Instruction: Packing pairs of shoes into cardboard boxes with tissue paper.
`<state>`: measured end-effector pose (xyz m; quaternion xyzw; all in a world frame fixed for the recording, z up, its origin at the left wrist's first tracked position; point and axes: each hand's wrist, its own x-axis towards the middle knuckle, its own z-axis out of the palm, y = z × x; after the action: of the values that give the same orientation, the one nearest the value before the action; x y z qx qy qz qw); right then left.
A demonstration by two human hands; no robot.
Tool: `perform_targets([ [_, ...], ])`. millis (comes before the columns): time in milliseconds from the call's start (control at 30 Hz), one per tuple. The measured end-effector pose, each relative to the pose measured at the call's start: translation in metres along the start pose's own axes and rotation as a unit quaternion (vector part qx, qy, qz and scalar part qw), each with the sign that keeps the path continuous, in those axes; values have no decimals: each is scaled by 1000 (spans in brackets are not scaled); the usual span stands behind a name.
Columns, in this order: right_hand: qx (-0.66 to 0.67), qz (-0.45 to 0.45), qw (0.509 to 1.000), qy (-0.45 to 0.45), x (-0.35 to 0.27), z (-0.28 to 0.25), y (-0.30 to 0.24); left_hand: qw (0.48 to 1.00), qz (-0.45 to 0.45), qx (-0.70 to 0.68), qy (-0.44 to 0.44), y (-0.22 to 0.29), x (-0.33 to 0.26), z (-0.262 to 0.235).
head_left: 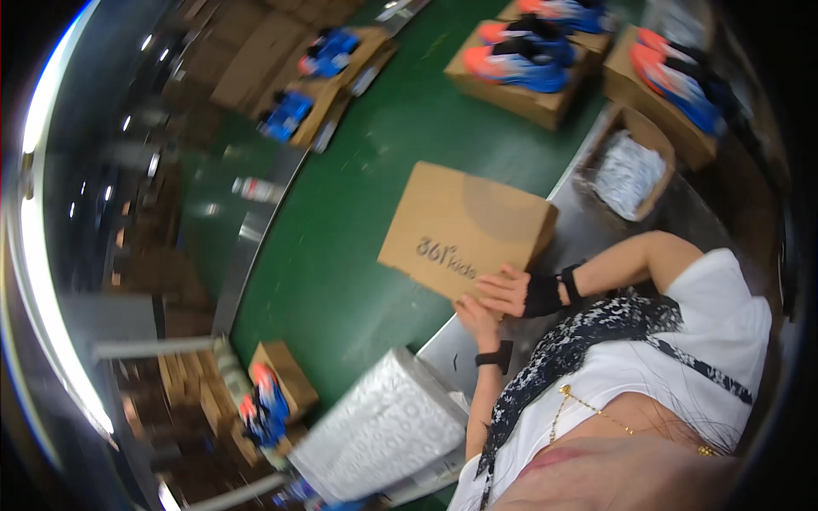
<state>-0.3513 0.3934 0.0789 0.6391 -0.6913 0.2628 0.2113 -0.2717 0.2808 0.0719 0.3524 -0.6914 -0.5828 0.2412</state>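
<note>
A closed brown cardboard shoebox (460, 213) with dark lettering on its lid lies tilted in the middle of the green work surface. Both my hands are at its near edge. My right hand (507, 292), with a black wrist support, rests on the lid with its fingers stretched out. Close beside it, my left hand (477, 318), with a black band at the wrist, touches the near edge. Its fingers look extended, though their tips are blurred. Neither hand wraps round anything I can see.
Orange and blue shoes (520, 64) sit on boxes at the far right. Near me stands a bin (660, 149) of crumpled white paper. A stack of patterned white wrapping paper (383, 430) lies at the left. Blue shoes (328, 53) sit on boxes across the green surface (341, 204).
</note>
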Motion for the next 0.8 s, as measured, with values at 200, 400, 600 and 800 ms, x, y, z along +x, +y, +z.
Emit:
perform_targets([
  [200, 145, 30, 983, -107, 15, -2, 20, 952, -176, -202, -150, 3, 55, -35],
  [400, 166, 356, 918, 62, 16, -54, 146, 902, -202, -342, -172, -2, 73, -26],
  [600, 76, 634, 757, 135, -15, -67, 271, 903, -134, -393, -113, 21, 34, -72],
  [800, 359, 774, 516, 80, -10, -73, 267, 895, -85, -433, 66, 3, -34, -180],
])
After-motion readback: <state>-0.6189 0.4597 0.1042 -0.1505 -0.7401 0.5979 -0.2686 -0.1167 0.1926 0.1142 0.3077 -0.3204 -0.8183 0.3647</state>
